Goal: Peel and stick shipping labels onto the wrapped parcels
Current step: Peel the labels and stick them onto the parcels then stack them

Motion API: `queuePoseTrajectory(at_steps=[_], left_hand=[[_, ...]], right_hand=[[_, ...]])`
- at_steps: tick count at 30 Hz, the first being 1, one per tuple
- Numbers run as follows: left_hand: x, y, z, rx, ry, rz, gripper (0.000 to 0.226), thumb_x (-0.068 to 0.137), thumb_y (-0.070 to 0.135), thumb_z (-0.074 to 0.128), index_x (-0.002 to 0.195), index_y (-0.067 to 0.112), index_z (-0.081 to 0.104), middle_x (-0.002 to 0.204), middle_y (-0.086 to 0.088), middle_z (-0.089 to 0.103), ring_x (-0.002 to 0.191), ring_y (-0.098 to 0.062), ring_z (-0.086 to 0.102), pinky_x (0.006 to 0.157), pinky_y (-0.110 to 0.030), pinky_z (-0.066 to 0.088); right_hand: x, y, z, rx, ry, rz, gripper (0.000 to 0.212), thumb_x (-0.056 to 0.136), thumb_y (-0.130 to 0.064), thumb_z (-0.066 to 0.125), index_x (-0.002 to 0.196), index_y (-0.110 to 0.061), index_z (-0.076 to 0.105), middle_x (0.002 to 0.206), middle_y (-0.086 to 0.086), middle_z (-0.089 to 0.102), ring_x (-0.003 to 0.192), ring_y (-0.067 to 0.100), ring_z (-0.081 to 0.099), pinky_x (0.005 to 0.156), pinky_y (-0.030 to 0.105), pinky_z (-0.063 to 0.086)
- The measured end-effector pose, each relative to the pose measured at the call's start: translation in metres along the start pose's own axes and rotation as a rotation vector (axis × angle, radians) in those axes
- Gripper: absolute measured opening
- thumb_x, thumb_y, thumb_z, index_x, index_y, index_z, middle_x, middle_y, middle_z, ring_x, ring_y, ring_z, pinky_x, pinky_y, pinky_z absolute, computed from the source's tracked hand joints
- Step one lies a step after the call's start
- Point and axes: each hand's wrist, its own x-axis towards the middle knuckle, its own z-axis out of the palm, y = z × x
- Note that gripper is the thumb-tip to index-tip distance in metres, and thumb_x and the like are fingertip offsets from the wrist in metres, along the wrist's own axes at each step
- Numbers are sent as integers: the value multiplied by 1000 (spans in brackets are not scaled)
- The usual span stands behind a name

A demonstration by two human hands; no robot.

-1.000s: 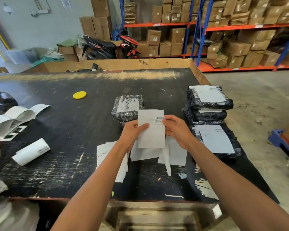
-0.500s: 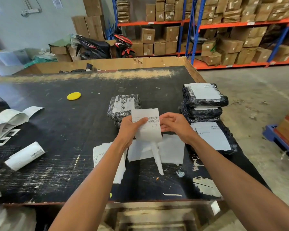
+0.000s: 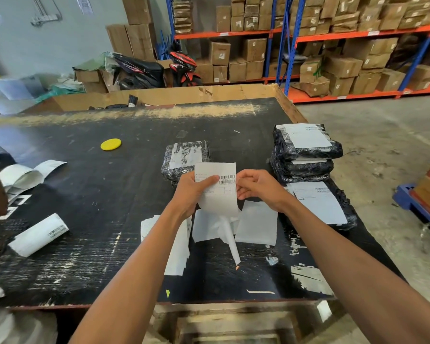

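I hold a white shipping label with barcodes above the black table. My left hand grips its left side, thumb across the front. My right hand pinches its right edge, and the lower part of the label curls. Just behind the label lies a black wrapped parcel with a white label on top. To the right stands a stack of labelled black parcels, with another labelled parcel flat in front of it.
Loose white backing sheets lie under my hands. Curled label strips and a label roll sit at the left, beside a yellow disc. Another person's arm shows at the far left edge. Shelves of cartons stand behind.
The label has gone from flat to bent, with its lower part curling. My right hand has slid up along the right edge to near the barcode.
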Motion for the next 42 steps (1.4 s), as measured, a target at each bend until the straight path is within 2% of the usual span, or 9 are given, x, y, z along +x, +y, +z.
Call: queuePoseTrajectory(at_steps=[4,7,10,14,19,23,30,37,42], left_hand=[[-1,3,-3,-22,-64,-24,17,89,5,71,105,8,71,102,-8,78,91,-21,75,74,-33,61],[0,4,-5,97,-103,-27,20,87,6,74,106,9,72,103,-8,78,92,-22,75,78,-34,61],[2,7,-3,254,-138,-32,18,86,12,76,104,14,72,99,-3,78,88,-18,75,74,-30,60],[12,5,0,393,6,82,14,86,20,77,97,13,71,91,-2,78,76,-13,71,68,-27,56],[24,3,3,716,62,212,16,95,31,62,94,16,68,89,2,71,81,-15,64,87,-42,49],[28,3,4,851,-52,227,22,91,45,51,85,28,62,82,8,68,82,-17,64,91,-56,47],[31,5,8,918,-164,321,12,101,24,55,90,21,60,77,11,60,72,-2,56,75,-31,42],[33,5,7,966,-190,340,12,100,27,56,93,19,63,82,6,64,74,-5,58,81,-42,47],[32,8,8,967,-218,332,17,100,23,56,99,11,67,87,3,65,75,-1,56,82,-38,45]], right_hand=[[3,1,0,-12,40,-19,10,100,-11,61,98,-9,70,86,8,76,73,19,71,71,28,59],[7,-1,0,40,157,-52,15,101,-17,60,105,-11,72,89,9,77,73,19,71,71,28,60],[10,-1,-2,-64,141,-59,11,96,-14,66,101,-10,75,93,13,78,79,23,69,72,29,59],[9,5,-2,-103,111,-19,4,92,-8,70,95,-6,72,90,15,78,78,26,71,71,29,60],[4,8,0,-53,-10,69,14,94,-6,68,104,3,67,90,14,79,79,24,76,73,26,62],[0,8,-1,-55,-55,93,13,99,-10,61,102,-3,71,94,13,78,84,24,77,78,29,62],[3,9,-4,-104,-4,91,14,97,-6,60,94,-6,74,88,13,75,71,16,69,70,25,57],[4,11,-7,-140,-10,107,12,95,-6,62,94,-6,74,84,11,75,66,13,69,63,20,54],[5,12,-8,-165,-49,106,10,97,-7,62,93,-7,72,81,9,74,67,13,68,65,21,54]])
